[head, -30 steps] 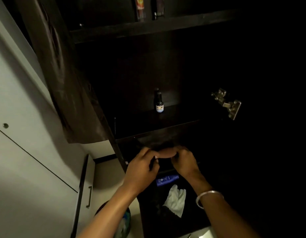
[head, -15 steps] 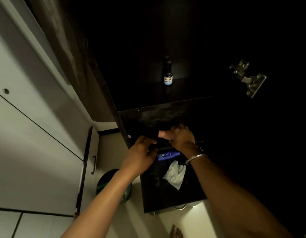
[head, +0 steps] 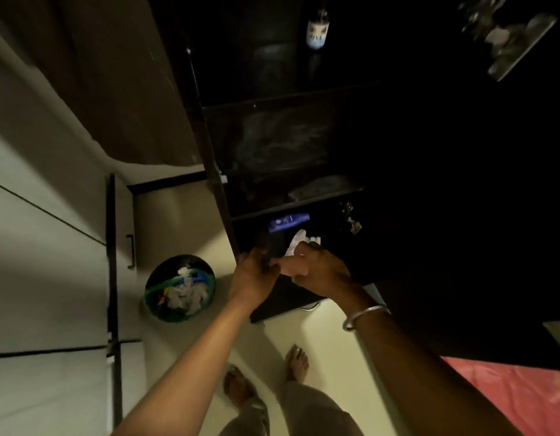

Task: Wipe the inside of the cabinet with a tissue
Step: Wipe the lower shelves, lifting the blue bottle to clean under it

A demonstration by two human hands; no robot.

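The dark cabinet stands open, its middle shelf streaked with dust. A crumpled white tissue lies on the lower shelf, beside a blue tube. My right hand hovers just in front of the tissue, fingers curled and pointing left; whether it touches the tissue is unclear. My left hand is at the shelf's left front corner, closed around a small dark object that the right fingertips meet.
A small dark bottle stands on the upper shelf. Metal hinges stick out on the right. A round bin with rubbish sits on the floor at left. My bare feet and a red cloth are below.
The view has tilted down, bringing the floor, bin and feet into sight. Both hands have dropped from the middle shelf's front edge to the lower shelf, close to the tissue.
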